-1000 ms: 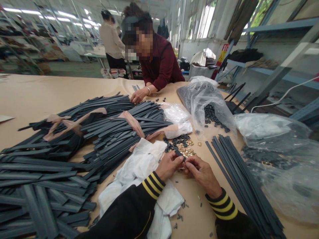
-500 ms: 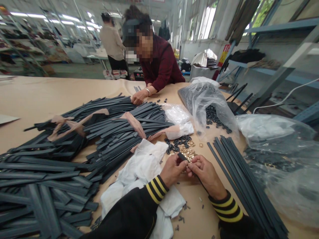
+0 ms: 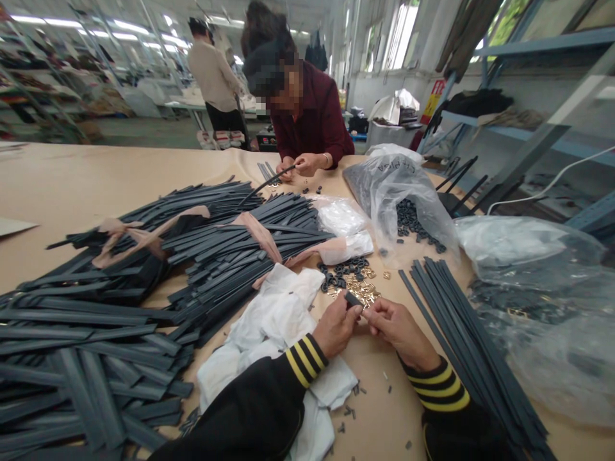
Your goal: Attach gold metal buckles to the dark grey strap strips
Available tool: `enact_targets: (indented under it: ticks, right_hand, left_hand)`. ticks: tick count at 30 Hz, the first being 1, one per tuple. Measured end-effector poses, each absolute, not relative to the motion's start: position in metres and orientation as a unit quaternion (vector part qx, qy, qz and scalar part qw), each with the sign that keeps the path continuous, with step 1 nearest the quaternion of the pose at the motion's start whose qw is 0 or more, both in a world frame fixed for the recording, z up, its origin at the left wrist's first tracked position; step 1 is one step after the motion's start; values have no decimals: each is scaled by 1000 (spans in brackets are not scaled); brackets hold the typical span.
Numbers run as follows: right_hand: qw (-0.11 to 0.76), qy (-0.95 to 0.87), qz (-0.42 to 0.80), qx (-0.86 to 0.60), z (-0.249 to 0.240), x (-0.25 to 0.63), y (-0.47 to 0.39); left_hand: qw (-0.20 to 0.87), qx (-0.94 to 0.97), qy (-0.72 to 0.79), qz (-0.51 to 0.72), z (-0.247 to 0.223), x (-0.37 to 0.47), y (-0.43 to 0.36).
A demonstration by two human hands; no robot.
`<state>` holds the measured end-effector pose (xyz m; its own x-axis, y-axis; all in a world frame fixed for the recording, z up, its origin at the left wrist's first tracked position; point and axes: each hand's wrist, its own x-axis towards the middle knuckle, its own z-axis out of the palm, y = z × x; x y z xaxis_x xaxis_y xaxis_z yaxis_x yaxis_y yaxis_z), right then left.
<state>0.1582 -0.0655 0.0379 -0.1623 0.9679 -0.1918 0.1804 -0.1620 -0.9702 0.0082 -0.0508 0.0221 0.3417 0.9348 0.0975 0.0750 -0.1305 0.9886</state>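
Observation:
My left hand (image 3: 337, 326) is closed, thumb and fingers pinching a dark grey strap (image 3: 353, 299) whose short end juts out over the fingertips. Right beside it, my right hand (image 3: 398, 328) has its thumb and fingers pressed together against the strap's near side; whatever sits in that pinch is too small or hidden to name. Just beyond my fingers lies a pile of gold metal buckles (image 3: 361, 285), with dark loops (image 3: 342, 271) heaped against it. A bundle of long dark straps (image 3: 464, 326) lies to the right of my right hand.
White cloth (image 3: 269, 314) lies under my left forearm. Bundled and loose straps (image 3: 86, 358) cover the left side. Clear plastic bags (image 3: 413, 186) with dark parts stand at right. Across the table, a co-worker's hands (image 3: 310, 164) hold a strap. Small scraps (image 3: 350, 411) dot the near tabletop.
My hands stay almost in place, with the fingers slightly shifted around the strap. The strap length below my right hand no longer shows. The co-worker has lifted a strap from the bundle.

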Motion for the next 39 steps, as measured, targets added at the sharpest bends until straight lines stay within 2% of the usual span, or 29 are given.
enact_targets:
  ticks: [4, 9, 16, 23, 28, 34, 39]
  right_hand:
    - [340, -582, 483, -559, 39, 164, -63]
    - [315, -601, 510, -529, 46, 170, -65]
    - [243, -631, 568, -470, 52, 170, -70]
    - [235, -636, 571, -463, 46, 171, -70]
    - [227, -662, 537, -470, 49, 170, -69]
    - [218, -724, 518, -400, 59, 164, -72]
    - [218, -724, 478, -448, 55, 158, -70]
  left_hand:
    - [604, 587, 365, 396, 23, 6, -48]
    - [771, 450, 289, 346, 27, 4, -45]
    - [853, 408, 212, 247, 30, 1, -49]
    - [840, 449, 225, 206, 24, -1, -47]
    - [801, 449, 266, 295, 20, 4, -46]
    - [711, 465, 355, 391, 14, 9, -43]
    - [640, 491, 413, 423, 7, 13, -47]
